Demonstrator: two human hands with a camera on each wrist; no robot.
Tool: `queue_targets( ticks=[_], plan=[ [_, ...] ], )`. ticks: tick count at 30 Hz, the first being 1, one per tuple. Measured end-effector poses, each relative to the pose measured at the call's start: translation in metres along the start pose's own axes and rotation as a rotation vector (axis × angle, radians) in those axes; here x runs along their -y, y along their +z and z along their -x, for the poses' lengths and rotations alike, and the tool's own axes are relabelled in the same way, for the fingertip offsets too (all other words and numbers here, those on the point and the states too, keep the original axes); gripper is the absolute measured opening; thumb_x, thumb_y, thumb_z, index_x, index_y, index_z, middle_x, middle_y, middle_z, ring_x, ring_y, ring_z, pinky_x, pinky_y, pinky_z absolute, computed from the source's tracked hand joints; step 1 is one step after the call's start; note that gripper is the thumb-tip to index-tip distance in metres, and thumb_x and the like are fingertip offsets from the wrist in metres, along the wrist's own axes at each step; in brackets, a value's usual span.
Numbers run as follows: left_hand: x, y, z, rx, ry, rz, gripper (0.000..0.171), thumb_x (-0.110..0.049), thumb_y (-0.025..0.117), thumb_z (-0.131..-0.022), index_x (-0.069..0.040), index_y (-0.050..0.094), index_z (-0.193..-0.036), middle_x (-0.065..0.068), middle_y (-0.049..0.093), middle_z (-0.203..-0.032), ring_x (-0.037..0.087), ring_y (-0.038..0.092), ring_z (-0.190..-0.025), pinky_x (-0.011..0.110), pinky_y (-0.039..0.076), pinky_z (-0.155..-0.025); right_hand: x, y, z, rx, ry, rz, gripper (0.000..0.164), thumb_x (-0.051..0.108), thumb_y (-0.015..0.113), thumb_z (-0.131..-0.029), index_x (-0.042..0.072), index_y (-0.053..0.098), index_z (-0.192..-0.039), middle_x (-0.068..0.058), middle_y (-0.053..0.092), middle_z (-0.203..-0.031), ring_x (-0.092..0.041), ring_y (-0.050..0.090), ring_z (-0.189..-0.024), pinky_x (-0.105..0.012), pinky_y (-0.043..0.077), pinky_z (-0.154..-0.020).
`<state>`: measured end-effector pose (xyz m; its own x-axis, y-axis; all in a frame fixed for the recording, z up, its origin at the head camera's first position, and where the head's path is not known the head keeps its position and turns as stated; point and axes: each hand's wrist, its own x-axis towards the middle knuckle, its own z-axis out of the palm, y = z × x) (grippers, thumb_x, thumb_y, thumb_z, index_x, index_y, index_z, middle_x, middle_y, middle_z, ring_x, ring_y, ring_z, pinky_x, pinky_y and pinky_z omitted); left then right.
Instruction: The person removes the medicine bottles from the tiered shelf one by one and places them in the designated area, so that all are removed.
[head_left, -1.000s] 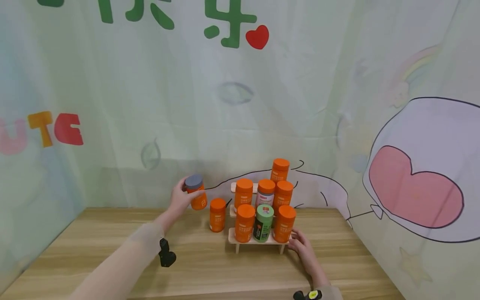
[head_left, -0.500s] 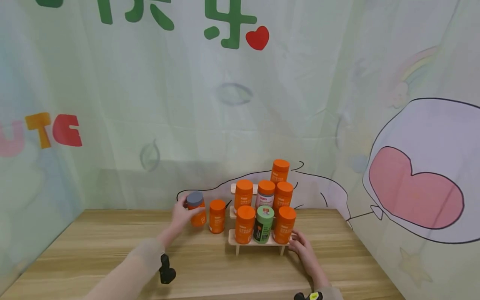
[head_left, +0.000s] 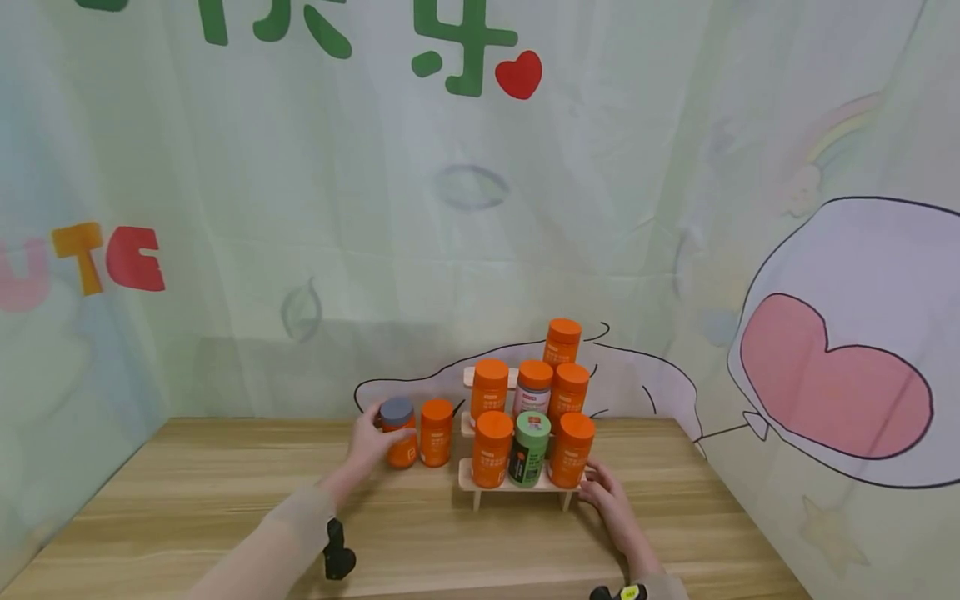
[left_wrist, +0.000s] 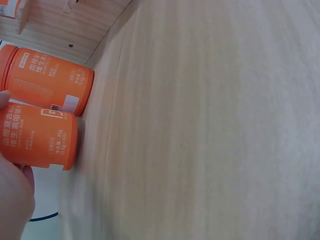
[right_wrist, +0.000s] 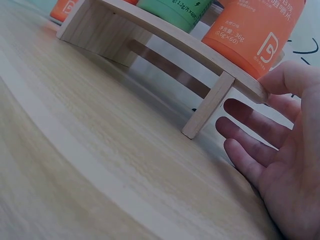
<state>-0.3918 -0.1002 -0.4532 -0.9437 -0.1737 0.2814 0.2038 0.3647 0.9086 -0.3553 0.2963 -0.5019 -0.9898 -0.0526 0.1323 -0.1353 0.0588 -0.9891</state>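
In the head view my left hand (head_left: 369, 446) grips an orange supplement bottle with a grey-blue lid (head_left: 401, 446). Its base is at the tabletop, or so close that I cannot tell. Right beside it stands an orange-lidded bottle (head_left: 436, 433); the left wrist view shows the two bottles side by side, about touching. At the right end of a wooden tiered rack (head_left: 510, 486), my right hand (head_left: 611, 504) pinches the lowest board between thumb and index finger (right_wrist: 285, 106), the other fingers loosely bent. On that board a green bottle (head_left: 529, 450) stands between two orange ones.
Behind on the rack's higher tiers are several more bottles, among them a pink-labelled bottle (head_left: 533, 390) and a topmost orange bottle (head_left: 562, 340). A printed curtain (head_left: 337, 208) hangs along the back of the wooden table (head_left: 420, 542).
My left hand has lowered the grey-lidded bottle from mid-air to table level, then moved it slightly right against the neighbouring bottle. The right hand has stayed at the rack.
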Motion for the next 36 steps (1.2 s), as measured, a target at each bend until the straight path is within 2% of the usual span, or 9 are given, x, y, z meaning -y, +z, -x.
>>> queue_targets(
  ticks=[9,15,26,30,36],
  plan=[
    [0.005,0.002,0.0,0.0,0.001,0.0,0.063,-0.003,0.08,-0.077,0.01,0.05,-0.131,0.031,0.057,-0.127,0.044,0.054,-0.117,0.055,0.043,-0.104,0.002,0.002,0.002,-0.008,-0.024,0.006,0.049,0.002,0.047,-0.094,-0.017,0.034,-0.137,-0.013,0.058,-0.11,-0.003,0.06,-0.086,-0.019,0.053,-0.078],
    [0.005,0.005,0.002,0.02,-0.008,0.014,0.068,-0.003,0.079,-0.077,0.01,0.047,-0.135,0.032,0.055,-0.13,0.046,0.053,-0.12,0.056,0.043,-0.104,0.0,0.002,0.002,-0.016,-0.018,-0.011,0.049,0.0,0.047,-0.093,-0.017,0.035,-0.137,-0.01,0.058,-0.106,-0.003,0.06,-0.085,-0.02,0.053,-0.077],
    [0.006,0.006,0.003,0.038,-0.002,0.03,0.07,-0.005,0.08,-0.078,0.01,0.045,-0.137,0.031,0.055,-0.13,0.044,0.052,-0.119,0.055,0.043,-0.103,0.001,0.0,0.001,-0.017,0.014,-0.017,0.051,0.001,0.047,-0.092,-0.016,0.035,-0.138,-0.013,0.058,-0.11,-0.005,0.06,-0.086,-0.02,0.053,-0.079],
    [0.009,0.004,0.001,0.071,-0.009,0.025,0.075,-0.008,0.082,-0.077,0.009,0.043,-0.139,0.03,0.053,-0.133,0.044,0.05,-0.122,0.055,0.041,-0.105,0.001,0.001,0.002,-0.02,0.011,-0.02,0.05,0.0,0.047,-0.092,-0.016,0.035,-0.138,-0.012,0.058,-0.109,-0.005,0.06,-0.085,-0.021,0.053,-0.078],
    [0.002,-0.009,-0.003,0.179,-0.007,0.053,0.085,-0.015,0.083,-0.078,0.003,0.036,-0.146,0.03,0.045,-0.142,0.045,0.046,-0.128,0.055,0.039,-0.108,0.0,0.001,0.0,-0.006,0.017,-0.021,0.051,0.002,0.048,-0.093,-0.015,0.034,-0.139,-0.012,0.057,-0.111,-0.004,0.06,-0.087,-0.021,0.053,-0.08]
  ],
)
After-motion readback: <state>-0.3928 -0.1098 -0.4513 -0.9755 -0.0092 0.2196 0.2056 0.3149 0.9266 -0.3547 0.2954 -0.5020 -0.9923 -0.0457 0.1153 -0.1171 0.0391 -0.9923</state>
